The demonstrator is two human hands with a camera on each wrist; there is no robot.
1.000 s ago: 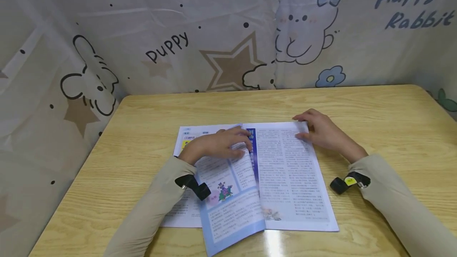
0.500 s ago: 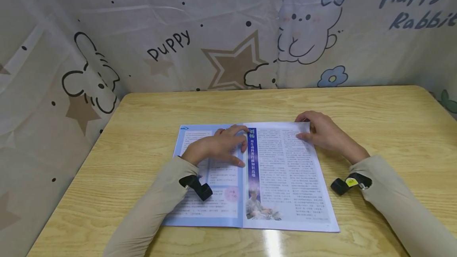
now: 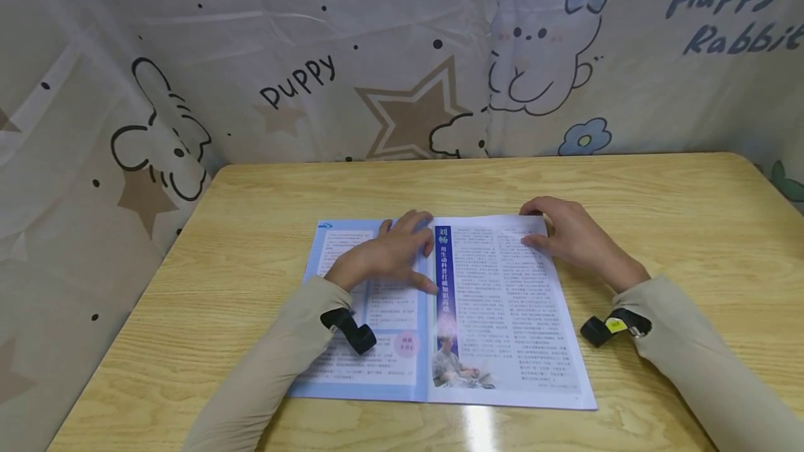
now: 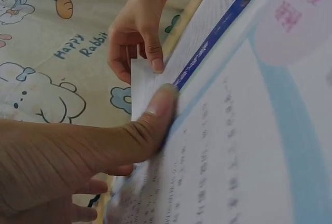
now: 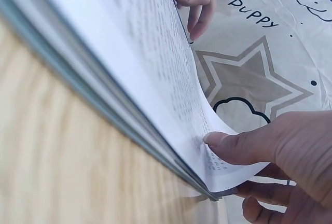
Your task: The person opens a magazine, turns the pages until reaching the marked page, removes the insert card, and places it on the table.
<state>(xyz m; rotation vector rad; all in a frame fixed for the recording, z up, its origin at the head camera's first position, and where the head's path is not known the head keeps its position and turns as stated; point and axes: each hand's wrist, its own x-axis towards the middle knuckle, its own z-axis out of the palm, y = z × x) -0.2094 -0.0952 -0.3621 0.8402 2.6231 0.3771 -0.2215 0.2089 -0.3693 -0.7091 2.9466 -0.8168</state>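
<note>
An open magazine [image 3: 509, 312] lies on the wooden table. Its left page is blue-bordered, and its right page has a dark blue title strip [image 3: 443, 270] and a small picture of a person. My left hand [image 3: 389, 253] rests on the left page by the spine, fingers spread and thumb touching near the fold. At the far right corner, my right hand [image 3: 562, 232] pinches the magazine page [image 5: 194, 115], thumb [image 5: 223, 146] on top and fingers beneath. In the right wrist view that corner curls up, apart from the pages below.
The wooden table [image 3: 207, 312] extends around the magazine on all sides. A printed cloth [image 3: 301, 33] with cartoon animals and stars hangs behind it and at the left. Black cameras [image 3: 603, 328] are strapped to both wrists.
The blue-bordered page, half turned under my left hand a second ago, now lies flat on the left side. The left fingers have spread; the right hand keeps its pinch at the corner.
</note>
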